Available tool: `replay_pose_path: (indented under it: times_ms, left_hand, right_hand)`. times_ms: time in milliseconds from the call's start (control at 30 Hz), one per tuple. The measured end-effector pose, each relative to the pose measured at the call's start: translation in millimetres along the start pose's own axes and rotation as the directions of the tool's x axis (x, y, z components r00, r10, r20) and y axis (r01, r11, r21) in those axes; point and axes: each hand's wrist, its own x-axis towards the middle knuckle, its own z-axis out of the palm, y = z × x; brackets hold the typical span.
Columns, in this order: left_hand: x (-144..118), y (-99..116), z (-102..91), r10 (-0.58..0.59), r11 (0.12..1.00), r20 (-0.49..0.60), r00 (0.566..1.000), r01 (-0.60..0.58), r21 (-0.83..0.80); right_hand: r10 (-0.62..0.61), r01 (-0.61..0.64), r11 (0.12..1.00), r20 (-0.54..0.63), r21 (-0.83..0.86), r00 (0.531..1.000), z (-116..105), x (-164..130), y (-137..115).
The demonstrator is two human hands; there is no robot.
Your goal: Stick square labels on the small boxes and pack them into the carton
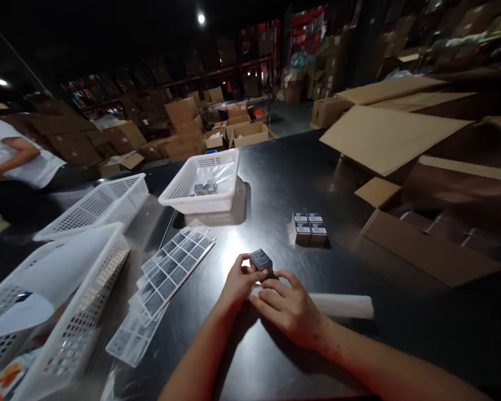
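Observation:
A small box (pixel 261 260) with a dark, printed label on top is tilted above the metal table, pinched between the thumb and fingers of my left hand (pixel 241 283). My right hand (pixel 290 306) meets the box at its lower right side, fingertips bent against it and thumb hidden. Under and beside the right hand lies a white roll (pixel 342 306). Sheets of dark square labels (pixel 177 267) overlap on the table to the left. Beyond my right hand, several small boxes (pixel 309 229) with white labels stand in a tight block.
A white plastic basket (pixel 200 206) holding small boxes and clear plastic stands at the far side. More white baskets (pixel 94 206) line the left. A large open carton (pixel 434 245) takes up the right. A person (pixel 20 150) in a white top is at far left.

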Motion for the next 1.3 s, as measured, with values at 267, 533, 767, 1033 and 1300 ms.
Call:
replay_pose_path:
  times_ms: [267, 533, 767, 1033, 1300]
  left_hand:
    - [4.5, 0.3, -2.9, -0.024, 1.0, 0.077, 0.997, 0.024, 0.001]
    - [8.7, -3.5, -5.7, 0.03, 0.997, -0.049, 0.998, -0.026, 0.07]
    - [6.5, -3.2, -6.0, 0.057, 0.994, -0.08, 0.995, -0.049, 0.098]
    - [0.0, -4.3, -1.9, 0.003, 0.998, -0.071, 0.997, 0.001, 0.055]
    - [5.8, -5.7, -3.5, 0.162, 0.986, -0.212, 0.964, -0.152, 0.065]
  right_hand:
    - [0.051, -0.053, 0.998, 0.071, 0.037, 0.996, 3.8, -0.5, -5.6]
    - [0.195, -0.201, 0.979, 0.129, 0.033, 0.972, -2.6, -8.0, -7.5]
    - [0.082, -0.086, 0.996, 0.133, 0.027, 0.988, -4.9, -10.1, -7.2]
    - [-0.123, 0.102, 0.988, 0.192, 0.118, 0.974, 6.8, -13.6, -10.7]
    - [-0.119, 0.098, 0.79, -0.006, 0.605, 0.993, -16.1, 0.2, -24.9]
